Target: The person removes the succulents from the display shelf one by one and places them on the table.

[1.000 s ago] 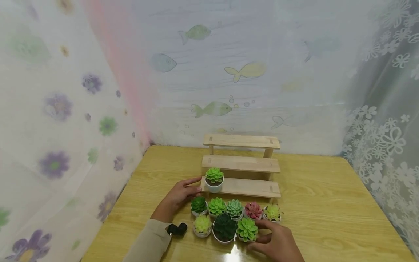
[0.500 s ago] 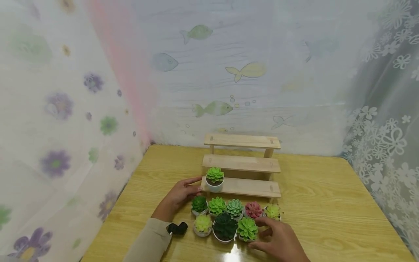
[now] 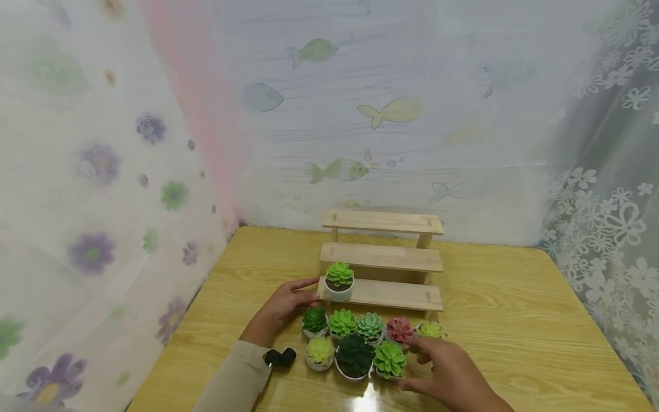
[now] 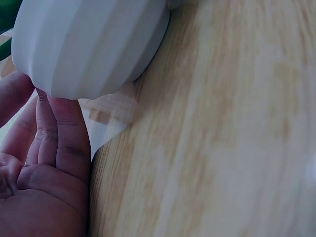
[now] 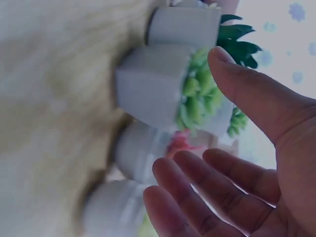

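My left hand holds the left end of the lowest step of a wooden tiered plant stand; in the left wrist view, a ribbed white pot hides its fingertips. On that step stands a bright green succulent in a round white pot. My right hand is spread beside a light green succulent, thumb and fingers apart and nothing between them. In the right wrist view, this plant's angular white pot stands on the table. A red succulent is just past the right fingertips.
Several other potted succulents stand close together before the stand, among them a large dark green one and a yellow-green one. A black object is at the left wrist. Patterned curtains border the wooden table.
My right hand has drawn back to the right from the light green succulent, and its thumb and fingers have spread wider. The left hand stays at the stand.
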Action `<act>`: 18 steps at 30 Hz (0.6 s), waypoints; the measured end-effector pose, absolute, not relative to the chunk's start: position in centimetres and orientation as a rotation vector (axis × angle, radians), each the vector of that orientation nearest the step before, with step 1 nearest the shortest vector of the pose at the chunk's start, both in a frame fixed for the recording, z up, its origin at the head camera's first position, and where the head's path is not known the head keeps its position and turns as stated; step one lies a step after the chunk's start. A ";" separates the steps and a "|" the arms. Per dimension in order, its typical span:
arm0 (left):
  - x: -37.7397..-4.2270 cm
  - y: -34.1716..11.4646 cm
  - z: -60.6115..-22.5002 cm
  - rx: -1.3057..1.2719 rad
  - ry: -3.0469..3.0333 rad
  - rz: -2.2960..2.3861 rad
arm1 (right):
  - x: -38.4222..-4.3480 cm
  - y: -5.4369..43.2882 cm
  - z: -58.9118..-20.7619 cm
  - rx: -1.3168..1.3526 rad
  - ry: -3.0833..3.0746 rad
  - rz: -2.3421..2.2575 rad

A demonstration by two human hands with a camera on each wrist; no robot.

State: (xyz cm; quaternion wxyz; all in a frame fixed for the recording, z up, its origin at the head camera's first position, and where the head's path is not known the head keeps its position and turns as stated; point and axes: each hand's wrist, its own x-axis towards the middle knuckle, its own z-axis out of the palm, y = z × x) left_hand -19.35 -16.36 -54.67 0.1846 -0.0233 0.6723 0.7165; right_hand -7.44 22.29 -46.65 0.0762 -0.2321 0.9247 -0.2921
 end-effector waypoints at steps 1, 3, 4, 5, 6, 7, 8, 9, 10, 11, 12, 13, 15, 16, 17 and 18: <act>-19.3 -16.4 -54.7 -0.065 1.896 2.021 | -7.6 22.3 -46.3 -0.712 2.782 -0.867; -19.3 -16.4 -54.7 -0.068 1.899 2.020 | -7.9 22.1 -45.6 -0.747 2.800 -0.854; -19.2 -16.4 -54.8 -0.066 1.900 2.021 | -8.1 22.0 -45.2 -0.769 2.809 -0.851; -19.2 -16.4 -54.8 -0.066 1.901 2.020 | -8.4 21.9 -44.8 -0.785 2.817 -0.844; -19.2 -16.4 -54.8 -0.064 1.904 2.018 | -8.6 21.9 -44.5 -0.805 2.824 -0.831; -19.2 -16.3 -54.8 -0.061 1.903 2.017 | -9.0 21.7 -44.1 -0.821 2.829 -0.822; -19.2 -16.3 -54.8 -0.059 1.904 2.014 | -9.3 21.5 -43.8 -0.833 2.836 -0.806; -19.2 -16.3 -54.8 -0.059 1.902 2.015 | -9.7 21.4 -43.5 -0.838 2.843 -0.796; -19.2 -16.3 -54.7 -0.060 1.900 2.014 | -10.1 21.1 -43.2 -0.842 2.845 -0.798; -19.2 -16.3 -54.7 -0.064 1.903 2.012 | -10.5 20.8 -43.0 -0.845 2.852 -0.795; -19.2 -16.2 -54.6 -0.066 1.905 2.011 | -11.0 20.5 -42.9 -0.858 2.855 -0.799; -19.2 -16.2 -54.5 -0.069 1.903 2.013 | -11.5 20.2 -42.8 -0.862 2.856 -0.819; -19.3 -16.2 -54.4 -0.076 1.902 2.015 | -12.6 19.6 -42.7 -0.855 2.851 -0.874; -19.3 -16.3 -54.4 -0.075 1.905 2.014 | -13.1 19.2 -42.6 -0.848 2.841 -0.904; -19.3 -16.3 -54.4 -0.073 1.907 2.013 | -13.6 18.9 -42.7 -0.831 2.832 -0.923; -19.3 -16.3 -54.5 -0.070 1.909 2.012 | -14.0 18.6 -42.6 -0.815 2.814 -0.950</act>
